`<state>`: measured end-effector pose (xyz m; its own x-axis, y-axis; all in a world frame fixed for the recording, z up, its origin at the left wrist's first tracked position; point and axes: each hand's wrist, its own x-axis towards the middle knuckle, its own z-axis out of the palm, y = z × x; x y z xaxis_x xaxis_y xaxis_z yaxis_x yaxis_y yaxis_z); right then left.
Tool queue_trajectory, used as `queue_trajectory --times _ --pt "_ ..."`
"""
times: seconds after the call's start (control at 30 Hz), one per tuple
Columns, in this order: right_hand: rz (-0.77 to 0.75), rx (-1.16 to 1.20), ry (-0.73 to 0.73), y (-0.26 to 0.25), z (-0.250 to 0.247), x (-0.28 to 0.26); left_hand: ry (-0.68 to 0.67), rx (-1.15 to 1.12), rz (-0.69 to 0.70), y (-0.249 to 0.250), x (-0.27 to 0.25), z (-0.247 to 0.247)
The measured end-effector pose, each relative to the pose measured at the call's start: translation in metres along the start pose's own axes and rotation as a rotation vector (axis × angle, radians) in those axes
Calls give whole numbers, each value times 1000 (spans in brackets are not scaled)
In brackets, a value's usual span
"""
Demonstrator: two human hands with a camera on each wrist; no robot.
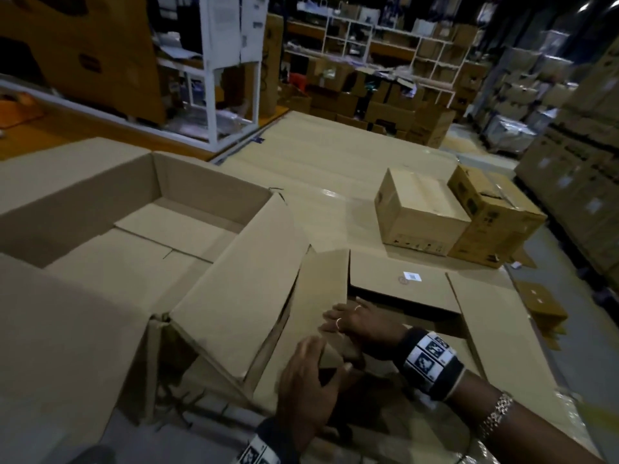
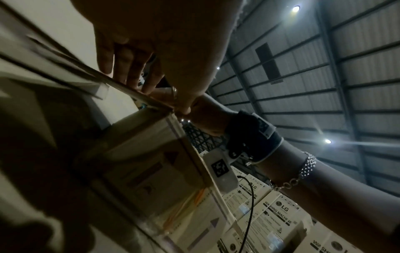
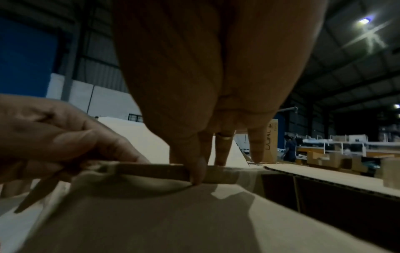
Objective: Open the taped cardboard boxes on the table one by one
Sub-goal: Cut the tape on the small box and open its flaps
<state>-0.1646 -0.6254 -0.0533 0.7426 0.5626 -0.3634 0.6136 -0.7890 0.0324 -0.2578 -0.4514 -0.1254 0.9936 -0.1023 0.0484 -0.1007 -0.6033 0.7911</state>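
Both hands are working the same plain brown corrugated cardboard flap [image 1: 311,316] on the box nearest the person. The left hand [image 1: 310,380] is curling around the flap's near corner in a closed grip, thumb on one face and fingers on the other. The right hand [image 1: 360,324], wearing two rings, is pressing its fingers over the flap's free edge while its thumb is catching the underside, so it too is gripping the flap rather than lying flat. The flap is standing tilted up from the opened brown cardboard box [image 1: 402,286], whose far flap carries a small white label and whose dark interior is showing beneath the right wrist. To do this step well, it seems best to be folding the flap outward along its crease with even pressure from both hands, since stiff fluted board tends to buckle or tear if pulled from one corner only. Just to the left, a large empty brown cardboard box [image 1: 160,229] is sitting with its flaps spread wide. Further back on the cardboard-covered bench [image 1: 328,169], two smaller closed brown boxes [image 1: 425,219] are touching side by side, apparently not yet opened. The surfaces are looking matte and dry, with glossy tape strips catching light.
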Motion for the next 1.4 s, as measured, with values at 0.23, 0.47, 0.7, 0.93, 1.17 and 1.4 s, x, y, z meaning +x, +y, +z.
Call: queue_trajectory --times 0.23,0.47,0.7,0.93,1.17,1.4 --pt "-147 106 34 14 -13 -3 -35 -114 -65 18 7 10" --pt "43 202 -182 53 -37 38 -59 -160 -140 29 44 0" --pt "65 124 -156 84 -48 59 -145 -101 -51 34 71 0" --pt "47 106 -73 97 -27 63 -76 -198 -56 30 62 9" --pt "20 485 64 85 -50 -33 10 -63 44 33 76 -2" --pt "366 494 -29 91 -6 -129 -139 34 169 51 97 1"
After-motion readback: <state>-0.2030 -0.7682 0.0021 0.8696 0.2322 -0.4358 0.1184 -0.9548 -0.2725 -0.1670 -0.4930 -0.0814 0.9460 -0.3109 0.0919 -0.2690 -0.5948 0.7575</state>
